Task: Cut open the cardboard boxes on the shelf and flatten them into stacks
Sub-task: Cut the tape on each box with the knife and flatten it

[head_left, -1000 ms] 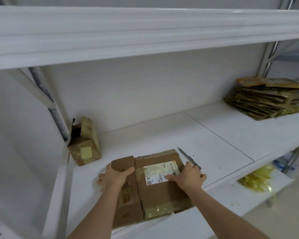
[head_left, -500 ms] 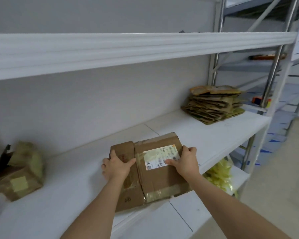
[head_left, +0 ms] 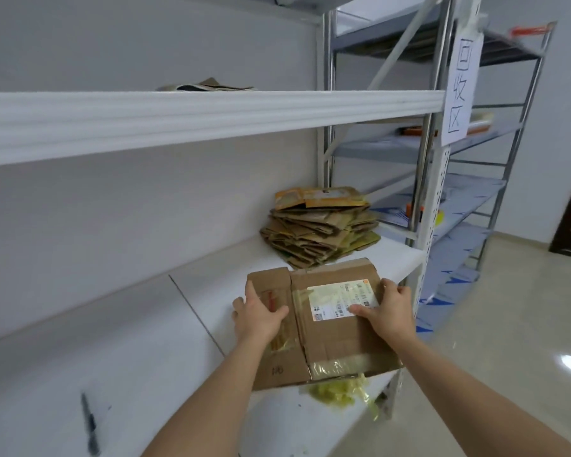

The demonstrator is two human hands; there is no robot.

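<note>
Cardboard flattened box [head_left: 330, 338] held between left hand [head_left: 259, 316] and right hand [head_left: 388, 311], near the stack [head_left: 320, 232].

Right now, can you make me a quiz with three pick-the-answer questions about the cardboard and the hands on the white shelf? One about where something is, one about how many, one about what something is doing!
1. Where is the tall stack of flattened brown cardboard?
A. On the floor
B. On the white shelf, behind the flattened brown box with the white label
C. On the shelf above

2. How many hands hold the labelled box?
A. None
B. One
C. Two

3. What is the dark utility knife doing?
A. Lying alone on the shelf
B. Cutting tape
C. Held in the right hand

Answers: 1 B, the stack sits at the shelf's far end beyond the box. 2 C, the left hand and right hand each grip a side. 3 A, it lies at the lower left, touched by neither hand.
</note>
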